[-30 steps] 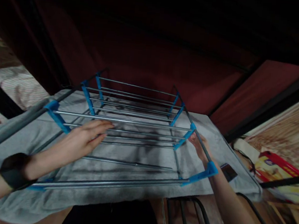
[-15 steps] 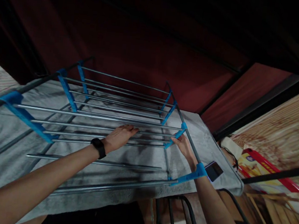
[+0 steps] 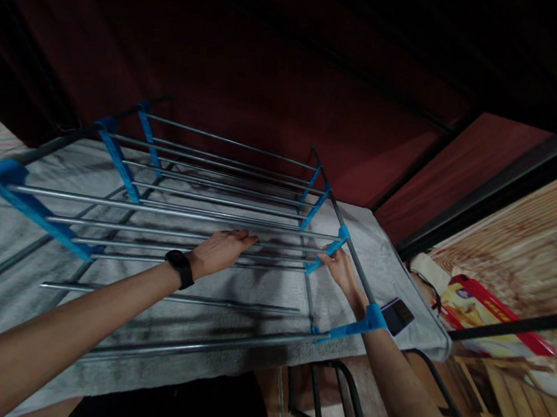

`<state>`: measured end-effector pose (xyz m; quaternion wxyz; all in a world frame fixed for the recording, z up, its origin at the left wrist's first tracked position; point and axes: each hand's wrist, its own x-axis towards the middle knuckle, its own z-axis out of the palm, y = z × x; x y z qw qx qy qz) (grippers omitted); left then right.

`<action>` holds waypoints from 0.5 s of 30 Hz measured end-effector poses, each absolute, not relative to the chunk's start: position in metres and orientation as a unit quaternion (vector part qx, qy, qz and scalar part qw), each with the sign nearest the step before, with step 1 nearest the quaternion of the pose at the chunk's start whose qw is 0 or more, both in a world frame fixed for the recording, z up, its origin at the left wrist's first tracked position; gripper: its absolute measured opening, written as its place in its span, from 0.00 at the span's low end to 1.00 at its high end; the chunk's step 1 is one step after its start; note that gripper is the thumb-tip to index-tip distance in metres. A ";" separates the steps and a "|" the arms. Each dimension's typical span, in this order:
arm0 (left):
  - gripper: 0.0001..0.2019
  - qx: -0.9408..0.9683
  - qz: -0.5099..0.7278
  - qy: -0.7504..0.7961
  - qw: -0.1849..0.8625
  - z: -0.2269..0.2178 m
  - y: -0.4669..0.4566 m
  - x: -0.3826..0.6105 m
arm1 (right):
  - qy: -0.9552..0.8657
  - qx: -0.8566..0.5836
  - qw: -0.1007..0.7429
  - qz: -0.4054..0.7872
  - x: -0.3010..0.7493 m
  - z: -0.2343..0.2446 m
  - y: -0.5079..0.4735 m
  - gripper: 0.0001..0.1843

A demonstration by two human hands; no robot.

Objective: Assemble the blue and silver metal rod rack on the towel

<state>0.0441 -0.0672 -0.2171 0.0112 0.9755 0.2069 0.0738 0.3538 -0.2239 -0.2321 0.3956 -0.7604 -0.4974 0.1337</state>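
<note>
The grey metal tube rack (image 3: 208,216) lies before me on a grey cloth (image 3: 270,287), spread across most of the surface, its far end close to a dark red panel (image 3: 279,109). Along my right side I count 4 blue plastic brackets on the side tube (image 3: 358,268), with grey crossbars reaching over from the brackets on the left.

My right grip (image 3: 344,272) is closed on a blue bracket (image 3: 322,258), the 2nd from my end, thumb and fingers pinching it near its middle. That forearm passes under the nearest right-hand bracket (image 3: 356,325).

My left grip (image 3: 219,253) lies palm down over the 4 crossbars (image 3: 132,227) of that same tier, fingers together and pointing right; I cannot tell whether they curl around any bar. A black watch (image 3: 180,269) sits on that wrist.

Nearer me, 1 separate tube (image 3: 228,304) lies crosswise within the rack, its ends apart from the brackets. A phone (image 3: 396,316) rests on the cloth just beside the nearest right bracket. Farther right, beyond the cloth's edge, are a red and yellow box (image 3: 486,313) and a slatted wooden piece (image 3: 521,410).
</note>
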 end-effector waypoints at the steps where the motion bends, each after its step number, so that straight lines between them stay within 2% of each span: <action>1: 0.27 0.976 0.075 0.206 0.011 -0.218 -0.067 0.044 | -0.497 -0.760 0.396 0.133 0.354 -0.233 -0.223 0.11; 7: 0.27 0.976 0.068 0.205 0.015 -0.218 -0.063 0.047 | -0.498 -0.756 0.407 0.128 0.360 -0.241 -0.218 0.15; 15: 0.23 0.976 0.057 0.205 0.035 -0.216 -0.061 0.050 | -0.508 -0.748 0.410 0.119 0.367 -0.250 -0.219 0.12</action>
